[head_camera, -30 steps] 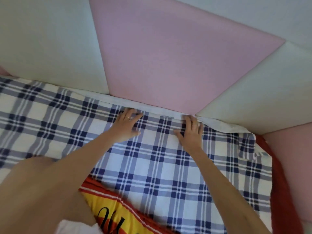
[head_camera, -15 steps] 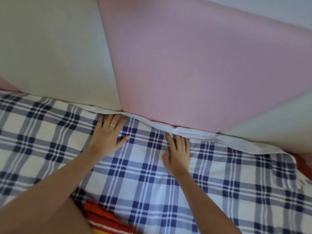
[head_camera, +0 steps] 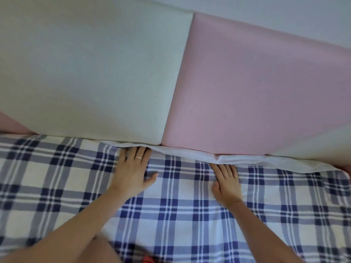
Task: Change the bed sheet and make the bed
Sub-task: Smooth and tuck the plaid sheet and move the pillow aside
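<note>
A blue, grey and white checked bed sheet point(head_camera: 180, 211) covers the mattress. Its white underside edge point(head_camera: 247, 160) is folded up along the padded headboard. My left hand point(head_camera: 133, 171), with a ring on one finger, lies flat on the sheet, fingertips pushed under the folded edge at the headboard. My right hand point(head_camera: 227, 184) also lies flat, fingers straight, tips touching the white fold. Both hands press the sheet near the gap between mattress and headboard.
The headboard stands right behind the hands, made of a cream panel point(head_camera: 91, 76) and a pink panel point(head_camera: 256, 92). A bit of red cloth point(head_camera: 149, 260) shows at the bottom edge. My bare knee point(head_camera: 98, 251) is on the sheet at the lower left.
Both hands have slid left along the headboard edge, still flat on the sheet. The view has shifted left too; the red and yellow cloth is almost out of view.
</note>
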The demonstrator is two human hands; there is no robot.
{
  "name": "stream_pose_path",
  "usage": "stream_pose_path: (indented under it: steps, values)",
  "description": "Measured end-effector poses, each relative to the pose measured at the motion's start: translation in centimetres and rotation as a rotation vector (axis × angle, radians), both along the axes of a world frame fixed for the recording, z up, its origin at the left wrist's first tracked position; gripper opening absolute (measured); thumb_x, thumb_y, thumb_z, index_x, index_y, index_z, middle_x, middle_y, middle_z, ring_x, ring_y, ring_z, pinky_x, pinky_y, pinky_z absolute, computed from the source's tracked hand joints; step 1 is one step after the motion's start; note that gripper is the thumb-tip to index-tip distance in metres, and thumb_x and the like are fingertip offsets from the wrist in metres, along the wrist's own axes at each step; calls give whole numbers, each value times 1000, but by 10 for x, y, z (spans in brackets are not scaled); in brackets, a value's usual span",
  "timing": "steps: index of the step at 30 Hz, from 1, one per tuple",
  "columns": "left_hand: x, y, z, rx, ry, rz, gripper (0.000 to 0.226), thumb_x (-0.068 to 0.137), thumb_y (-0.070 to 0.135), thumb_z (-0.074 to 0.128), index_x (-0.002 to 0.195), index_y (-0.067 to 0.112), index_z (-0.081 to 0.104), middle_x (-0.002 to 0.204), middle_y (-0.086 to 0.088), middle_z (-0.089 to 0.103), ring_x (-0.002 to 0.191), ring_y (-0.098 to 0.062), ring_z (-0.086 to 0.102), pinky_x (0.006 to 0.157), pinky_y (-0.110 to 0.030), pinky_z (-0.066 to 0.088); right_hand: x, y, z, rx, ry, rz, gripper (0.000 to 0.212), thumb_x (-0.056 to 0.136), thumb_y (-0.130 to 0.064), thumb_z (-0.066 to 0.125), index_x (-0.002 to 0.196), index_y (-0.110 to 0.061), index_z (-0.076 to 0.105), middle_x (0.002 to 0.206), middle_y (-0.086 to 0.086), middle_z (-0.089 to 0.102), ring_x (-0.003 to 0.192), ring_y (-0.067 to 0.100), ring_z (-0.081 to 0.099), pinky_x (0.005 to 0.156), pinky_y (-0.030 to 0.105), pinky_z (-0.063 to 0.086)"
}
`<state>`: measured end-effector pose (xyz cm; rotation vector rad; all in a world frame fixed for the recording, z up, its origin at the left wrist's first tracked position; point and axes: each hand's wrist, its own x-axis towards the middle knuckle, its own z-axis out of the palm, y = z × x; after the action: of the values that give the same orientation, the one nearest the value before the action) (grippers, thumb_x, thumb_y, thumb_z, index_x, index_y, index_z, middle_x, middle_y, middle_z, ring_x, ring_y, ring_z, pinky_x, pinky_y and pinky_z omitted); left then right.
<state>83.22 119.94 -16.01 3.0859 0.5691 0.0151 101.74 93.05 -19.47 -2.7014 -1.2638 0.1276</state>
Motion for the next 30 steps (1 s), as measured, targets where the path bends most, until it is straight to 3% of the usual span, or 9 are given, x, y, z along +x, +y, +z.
stream_pose_path:
  steps: [6, 9, 12, 16, 18, 21, 23, 26, 30]
  values:
    - [-40, 35, -3, 9, -129, 60, 69, 83, 60, 35, 120, 5, 53, 119, -17, 51, 112, -36, 47, 104, -51, 26, -21, 18, 12, -12, -78, -145, 52, 82, -27, 33, 132, -14, 44, 120, 10, 59, 110, 32, 53, 108, 49, 23]
    - [-52, 56, 3, -8, -87, 53, 69, 82, 60, 30, 123, 9, 52, 121, -13, 51, 113, -33, 47, 103, -51, 25, -81, 73, 34, 201, 37, -196, 52, 86, -31, 36, 130, -10, 54, 130, 7, 58, 121, 24, 49, 111, 44, 26]
    - [-53, 66, 5, -27, -84, 26, 68, 80, 61, 30, 123, 14, 55, 119, -9, 55, 111, -29, 49, 98, -49, 28, -128, 133, 38, 53, 14, 108, 58, 87, -37, 36, 139, -13, 46, 143, 2, 47, 132, 18, 41, 114, 39, 28]
    - [-55, 69, -5, -84, -94, 9, 70, 75, 62, 33, 115, 12, 61, 108, -7, 60, 98, -27, 56, 91, -43, 34, -128, 177, 33, -98, -16, -128, 66, 79, -50, 35, 127, -9, 50, 121, 6, 56, 113, 28, 52, 108, 48, 36]
    - [-53, 69, -10, -109, -95, 33, 71, 72, 65, 34, 104, 9, 65, 100, -7, 64, 90, -26, 59, 86, -43, 35, -130, 180, 29, -145, -27, -136, 67, 76, -50, 33, 127, -9, 50, 119, 6, 55, 111, 29, 51, 106, 48, 35]
    - [-35, 74, -6, -129, -95, 86, 71, 70, 73, 33, 75, 10, 67, 75, -5, 66, 71, -24, 61, 78, -40, 38, -119, 192, 32, -195, 64, -92, 79, 73, -58, 24, 135, -14, 43, 135, 4, 47, 126, 26, 41, 110, 41, 26]
    - [-26, 76, -4, -149, -85, 81, 75, 68, 79, 32, 64, 11, 66, 64, -4, 64, 66, -23, 61, 77, -37, 40, -103, 204, 38, -265, 108, -51, 71, 82, -60, 35, 137, -15, 42, 140, 3, 43, 131, 24, 36, 109, 39, 25]
    - [-33, 78, -14, -141, -72, 26, 80, 67, 80, 34, 84, 11, 71, 84, -4, 68, 84, -23, 63, 89, -39, 38, -93, 202, 42, -321, 143, 67, 65, 88, -55, 49, 139, -15, 41, 143, 4, 37, 135, 24, 30, 111, 38, 23]
    - [-51, 84, -25, -155, -122, -42, 77, 67, 75, 40, 100, 12, 67, 98, -2, 67, 93, -22, 63, 95, -38, 44, -97, 187, 40, -407, 208, 114, 73, 90, -56, 46, 147, -17, 23, 153, 0, 23, 142, 20, 19, 117, 40, 9]
